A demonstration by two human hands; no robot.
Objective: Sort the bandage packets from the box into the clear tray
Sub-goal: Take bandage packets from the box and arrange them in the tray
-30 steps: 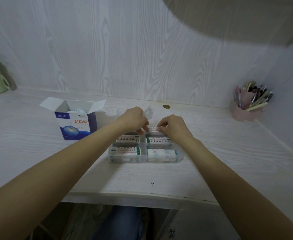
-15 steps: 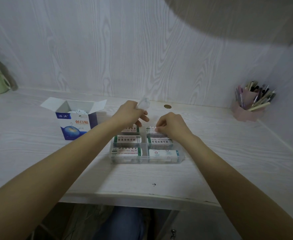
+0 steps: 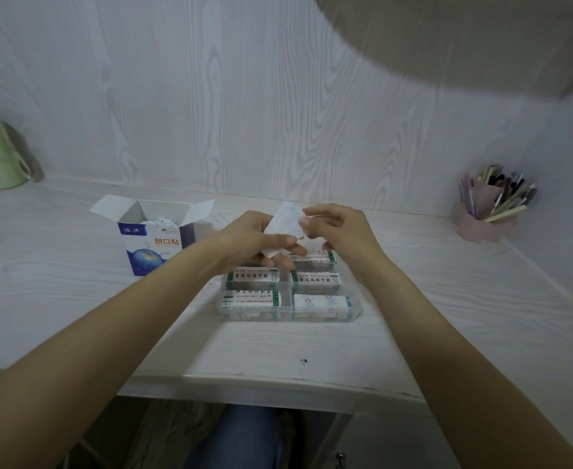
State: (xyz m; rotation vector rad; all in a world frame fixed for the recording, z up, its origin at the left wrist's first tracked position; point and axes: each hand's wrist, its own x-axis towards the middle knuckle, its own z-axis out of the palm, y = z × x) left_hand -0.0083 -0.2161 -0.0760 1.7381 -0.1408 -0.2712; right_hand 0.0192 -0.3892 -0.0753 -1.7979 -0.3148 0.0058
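Bandage packets [image 3: 283, 228], a small white bunch, sit up above the far end of the clear tray [image 3: 354, 313], gripped in the left hand [image 3: 258, 238] with the right hand [image 3: 337, 228] pinching the top edge. The tray's compartments already hold stacked packets, and the open box [image 3: 156, 236] stands just left of it on the desk [image 3: 75, 299].

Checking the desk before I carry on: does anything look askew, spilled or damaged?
Nothing spilled or damaged. The clear tray sits square with its bandage packets lying flat. The box stands upright, flaps open. Both hands hold a white stack above the tray.
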